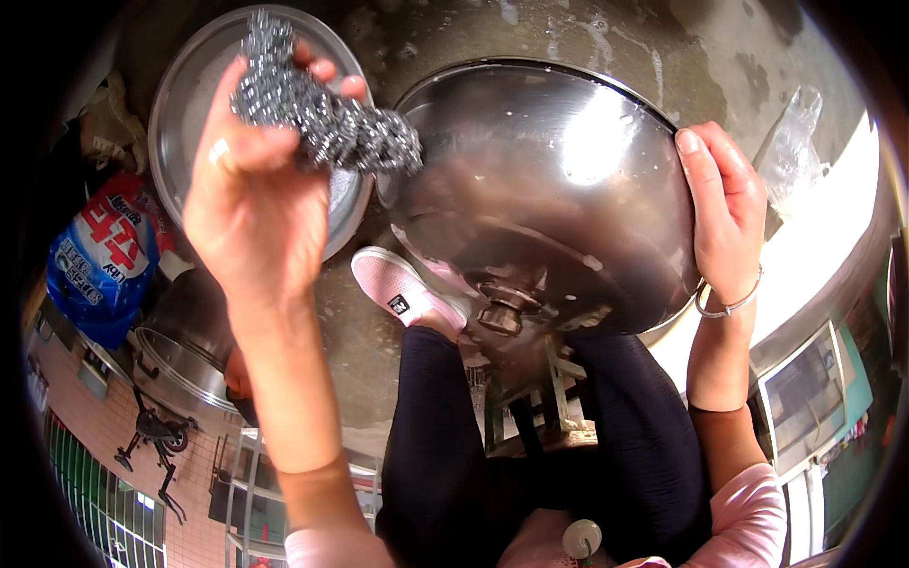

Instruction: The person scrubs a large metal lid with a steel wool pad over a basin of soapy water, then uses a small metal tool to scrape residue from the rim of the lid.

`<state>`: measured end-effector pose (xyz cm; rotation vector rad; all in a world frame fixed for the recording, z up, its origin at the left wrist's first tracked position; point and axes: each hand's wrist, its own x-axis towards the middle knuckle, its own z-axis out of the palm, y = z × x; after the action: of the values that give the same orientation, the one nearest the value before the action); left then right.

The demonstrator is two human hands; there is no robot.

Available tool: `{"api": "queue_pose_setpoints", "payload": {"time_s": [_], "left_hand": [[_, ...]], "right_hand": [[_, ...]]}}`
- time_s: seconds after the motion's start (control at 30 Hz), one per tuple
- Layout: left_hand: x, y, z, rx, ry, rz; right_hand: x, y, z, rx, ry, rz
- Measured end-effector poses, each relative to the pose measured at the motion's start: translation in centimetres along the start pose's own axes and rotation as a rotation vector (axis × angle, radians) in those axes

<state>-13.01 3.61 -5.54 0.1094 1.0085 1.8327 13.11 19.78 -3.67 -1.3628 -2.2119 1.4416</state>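
Observation:
In my raised left hand (pixel 256 204) is a steel wool scrubber (pixel 327 118), a shiny silver tangle with my fingers closed round it. My right hand (pixel 724 204) grips the right rim of a large domed metal lid (pixel 530 161), thumb on the outside. The lid stands tilted in front of my knees, its shiny outer side toward me. Its metal knob (pixel 502 312) points down toward my legs. The scrubber appears in front of the lid's left edge; whether they touch I cannot tell.
A round metal basin (pixel 163 142) sits behind my left hand. Left of it are a blue-and-red plastic bag (pixel 104 260) and a metal pot (pixel 189 331). A clear plastic bag (pixel 795 156) lies at right on the wet floor (pixel 644 38). My pink shoe (pixel 398 284) is below the lid.

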Motion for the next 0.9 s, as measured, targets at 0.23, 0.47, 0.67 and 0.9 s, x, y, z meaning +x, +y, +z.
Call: {"api": "queue_pose_setpoints", "payload": {"time_s": [0.23,0.47,0.67,0.9], "left_hand": [[-3.5,-1.9,-1.8,-0.182,0.444,0.129],[-5.3,-4.1,-9.2,1.379,0.673,0.061],[-5.0,-6.1,-10.6,1.855,0.147,0.148],[-2.9,-6.3,-13.4,1.846,0.025,-0.101]], "right_hand": [[-0.1,0.6,0.1,-0.006,0.025,0.006],[-0.1,0.3,0.5,0.062,0.013,0.007],[0.0,0.5,0.2,0.05,0.019,0.012],[0.2,0.5,0.4,0.033,0.023,0.002]]}}
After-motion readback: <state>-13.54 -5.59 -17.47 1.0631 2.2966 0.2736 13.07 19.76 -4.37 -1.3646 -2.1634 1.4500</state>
